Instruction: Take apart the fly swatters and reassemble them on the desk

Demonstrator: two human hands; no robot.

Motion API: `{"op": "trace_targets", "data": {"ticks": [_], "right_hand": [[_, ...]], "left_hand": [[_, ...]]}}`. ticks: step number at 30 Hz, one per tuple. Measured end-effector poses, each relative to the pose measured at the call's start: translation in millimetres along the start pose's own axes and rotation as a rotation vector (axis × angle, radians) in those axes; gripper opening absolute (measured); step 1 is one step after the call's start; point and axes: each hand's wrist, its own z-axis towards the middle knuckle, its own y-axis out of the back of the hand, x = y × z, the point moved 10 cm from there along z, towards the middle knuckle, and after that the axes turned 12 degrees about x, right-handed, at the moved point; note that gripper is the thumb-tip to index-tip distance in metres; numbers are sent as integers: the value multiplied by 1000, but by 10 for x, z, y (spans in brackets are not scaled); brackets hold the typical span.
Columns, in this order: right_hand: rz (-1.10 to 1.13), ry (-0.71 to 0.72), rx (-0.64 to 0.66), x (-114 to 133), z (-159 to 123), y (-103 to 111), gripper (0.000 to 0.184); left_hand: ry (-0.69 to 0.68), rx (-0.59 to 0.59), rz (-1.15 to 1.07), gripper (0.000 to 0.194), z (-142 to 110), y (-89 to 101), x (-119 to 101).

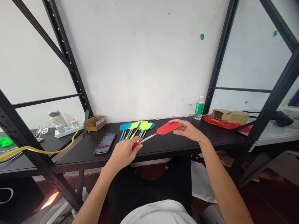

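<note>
A red fly swatter (167, 128) with a metal shaft is held slantwise above the front of the black table. My left hand (125, 151) is closed round its red handle. At the other end, my right hand (189, 130) pinches the tip of the red paddle between thumb and fingers. Behind my left hand lie several blue and yellow-green fly swatters (134, 126) in a fanned, overlapping row, paddles toward the wall. My left hand and wrist hide some of their handle ends.
A phone (105, 143) and a small open cardboard box (95, 123) are on the table's left. At the back right stands a water bottle (199, 108). Farther right, a brown carton (230, 116) rests on red plastic (213, 122). Black rack posts flank the table.
</note>
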Motion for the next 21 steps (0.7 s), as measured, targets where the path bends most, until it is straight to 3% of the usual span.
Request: {"op": "trace_targets", "data": {"ticks": [3,8,16,21], "right_hand": [[-52,53,-71,129,18,2,38],[73,-2,67,33,82,-255,38],[339,11,-86,2,156,-346,39],[363,-6,-118,-15,172,-365,35]], "left_hand": [[-12,-14,36,34,-32,37,-23],[4,-23,99,32,-46,65,-34],[48,-195,140,34,-96,173,42],[86,-248,191,38,-126,211,8]]}}
